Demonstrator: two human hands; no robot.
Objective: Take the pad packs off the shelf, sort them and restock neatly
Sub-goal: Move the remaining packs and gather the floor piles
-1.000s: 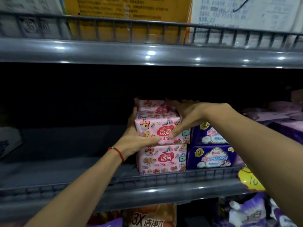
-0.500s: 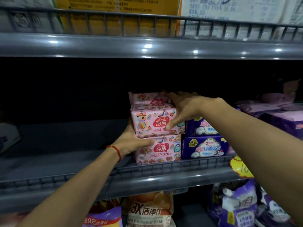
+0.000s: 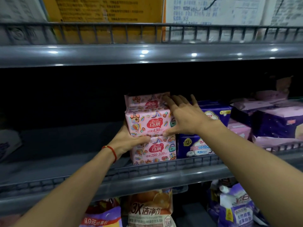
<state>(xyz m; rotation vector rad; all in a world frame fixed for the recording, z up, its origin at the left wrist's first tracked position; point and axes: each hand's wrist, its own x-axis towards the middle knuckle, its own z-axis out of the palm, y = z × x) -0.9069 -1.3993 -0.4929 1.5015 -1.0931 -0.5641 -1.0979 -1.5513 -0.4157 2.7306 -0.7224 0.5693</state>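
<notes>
A stack of pink pad packs stands on the grey shelf (image 3: 49, 163): a bottom pack marked 280 320 (image 3: 154, 151), a middle pack marked 430 (image 3: 147, 123) and a third pack (image 3: 146, 100) behind and above. My left hand (image 3: 129, 141) grips the left side of the stack, thumb across the front between the two front packs. My right hand (image 3: 183, 117) lies flat with spread fingers against the right side of the 430 pack, thumb on its lower right corner. Purple pad packs (image 3: 195, 146) stand just right of the pink stack.
More purple and pink packs (image 3: 275, 122) fill the right end of the shelf. A low rail (image 3: 164, 167) runs along the shelf front. Cartons (image 3: 105, 15) sit on the upper shelf. Bagged goods (image 3: 150, 210) hang below. A pale pack (image 3: 8, 141) lies at the far left.
My right hand has opened up, its fingers spreading out and lifting from the top of the 430 pack toward its right side. My left hand stays on the stack's left side.
</notes>
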